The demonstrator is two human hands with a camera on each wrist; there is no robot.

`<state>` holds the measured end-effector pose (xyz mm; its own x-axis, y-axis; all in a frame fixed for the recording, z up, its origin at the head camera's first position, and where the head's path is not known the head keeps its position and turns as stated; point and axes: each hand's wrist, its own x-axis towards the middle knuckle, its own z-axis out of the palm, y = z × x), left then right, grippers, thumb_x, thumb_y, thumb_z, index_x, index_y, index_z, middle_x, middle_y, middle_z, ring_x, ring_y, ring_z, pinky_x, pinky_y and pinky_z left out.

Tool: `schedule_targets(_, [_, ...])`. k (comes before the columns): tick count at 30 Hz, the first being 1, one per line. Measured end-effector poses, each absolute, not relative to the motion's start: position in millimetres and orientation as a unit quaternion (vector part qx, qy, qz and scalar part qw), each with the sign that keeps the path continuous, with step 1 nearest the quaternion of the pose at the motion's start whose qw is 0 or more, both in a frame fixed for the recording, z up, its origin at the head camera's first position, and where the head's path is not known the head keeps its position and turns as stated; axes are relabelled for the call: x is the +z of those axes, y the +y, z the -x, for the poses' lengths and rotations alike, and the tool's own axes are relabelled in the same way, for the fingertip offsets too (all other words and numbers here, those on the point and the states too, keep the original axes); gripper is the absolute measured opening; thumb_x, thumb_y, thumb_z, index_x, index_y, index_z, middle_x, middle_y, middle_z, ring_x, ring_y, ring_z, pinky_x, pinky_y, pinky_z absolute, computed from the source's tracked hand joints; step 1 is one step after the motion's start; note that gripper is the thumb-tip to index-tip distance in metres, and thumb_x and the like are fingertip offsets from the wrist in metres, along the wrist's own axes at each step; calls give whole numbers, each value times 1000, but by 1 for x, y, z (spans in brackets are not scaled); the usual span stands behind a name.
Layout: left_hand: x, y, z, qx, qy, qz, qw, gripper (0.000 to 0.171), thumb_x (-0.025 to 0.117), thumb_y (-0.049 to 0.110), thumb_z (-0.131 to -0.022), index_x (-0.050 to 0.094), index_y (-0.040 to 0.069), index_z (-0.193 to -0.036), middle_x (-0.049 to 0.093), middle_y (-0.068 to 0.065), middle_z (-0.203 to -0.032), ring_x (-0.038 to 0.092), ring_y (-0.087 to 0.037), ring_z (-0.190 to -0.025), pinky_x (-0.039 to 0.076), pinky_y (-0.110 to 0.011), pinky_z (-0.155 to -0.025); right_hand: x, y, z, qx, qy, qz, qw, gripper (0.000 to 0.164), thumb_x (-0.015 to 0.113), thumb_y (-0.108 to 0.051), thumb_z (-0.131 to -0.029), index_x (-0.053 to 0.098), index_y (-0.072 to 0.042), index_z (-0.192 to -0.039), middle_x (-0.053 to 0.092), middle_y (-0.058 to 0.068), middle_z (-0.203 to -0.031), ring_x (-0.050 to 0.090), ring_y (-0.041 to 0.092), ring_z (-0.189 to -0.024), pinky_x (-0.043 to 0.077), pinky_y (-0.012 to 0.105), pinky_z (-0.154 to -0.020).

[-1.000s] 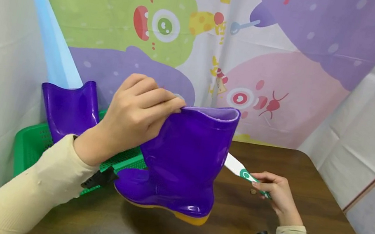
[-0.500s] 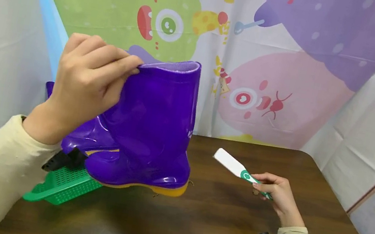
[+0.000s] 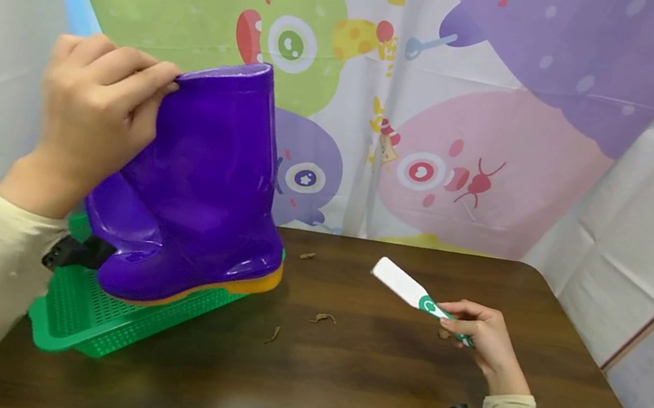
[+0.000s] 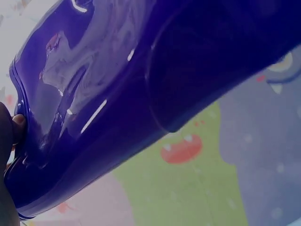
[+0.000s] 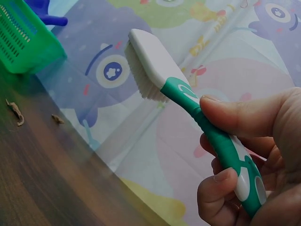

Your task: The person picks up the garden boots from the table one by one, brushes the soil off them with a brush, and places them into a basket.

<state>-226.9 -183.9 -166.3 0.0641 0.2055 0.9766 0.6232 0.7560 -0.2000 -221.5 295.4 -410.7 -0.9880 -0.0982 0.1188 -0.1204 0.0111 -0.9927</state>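
My left hand (image 3: 105, 103) pinches the top rim of a glossy purple rain boot (image 3: 212, 162). The boot hangs with its orange-yellow sole tilted, over the green basket (image 3: 128, 326). In the left wrist view the boot's shaft (image 4: 122, 94) fills much of the picture, and a thumb presses its rim. Behind the held boot, part of a second purple boot (image 3: 118, 214) shows in the basket; the rest is hidden. On the right, my right hand (image 3: 481, 337) grips a scrub brush (image 5: 216, 136) by its green and white handle. White bristles (image 5: 141, 77) hang under its head, touching nothing.
Several brown, dry scraps (image 3: 323, 318) lie on the dark wooden table (image 3: 333, 395) between basket and brush. A curtain with cartoon monsters (image 3: 472, 164) hangs behind the table, and white fabric walls stand at both sides.
My left hand has carried the boot leftward and up from the table's middle to over the basket, baring the table scraps. The right hand with the brush has stayed nearly still.
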Motion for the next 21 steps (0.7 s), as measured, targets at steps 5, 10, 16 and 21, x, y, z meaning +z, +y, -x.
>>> schedule_targets(5, [-171, -197, 237, -149, -670, 285, 669, 19, 58, 1, -91, 73, -2, -81, 65, -19, -76, 49, -46, -68, 31, -61, -69, -411, 295, 222, 702, -707, -80, 9, 34, 66, 14, -82, 80, -16, -88, 68, 2, -73, 59, 12, -52, 42, 20, -45])
schedule_targets(10, [-175, -207, 244, -129, -680, 268, 670, 21, 54, 1, -92, 72, -2, -81, 64, -20, -76, 49, -47, -69, 31, -62, -70, -412, 296, 221, 700, -710, -77, 11, 34, 67, 14, -82, 80, -16, -88, 68, 2, -73, 59, 12, -52, 41, 20, -45])
schedule_targets(16, [-188, -227, 256, -112, -702, 258, 655, 22, 53, 0, -92, 72, -2, -82, 65, -20, -76, 49, -47, -70, 31, -63, -71, -410, 296, 222, 698, -711, -79, 13, 31, 67, 13, -83, 80, -14, -90, 68, 3, -74, 59, 12, -52, 41, 21, -45])
schedule_targets(21, [-201, -242, 259, -104, -717, 257, 639, 22, 53, 0, -92, 73, -3, -82, 65, -20, -76, 49, -46, -68, 31, -63, -70, -411, 297, 222, 701, -707, -86, 11, 33, 66, 14, -83, 80, -15, -90, 68, 4, -73, 56, 11, -51, 41, 21, -45])
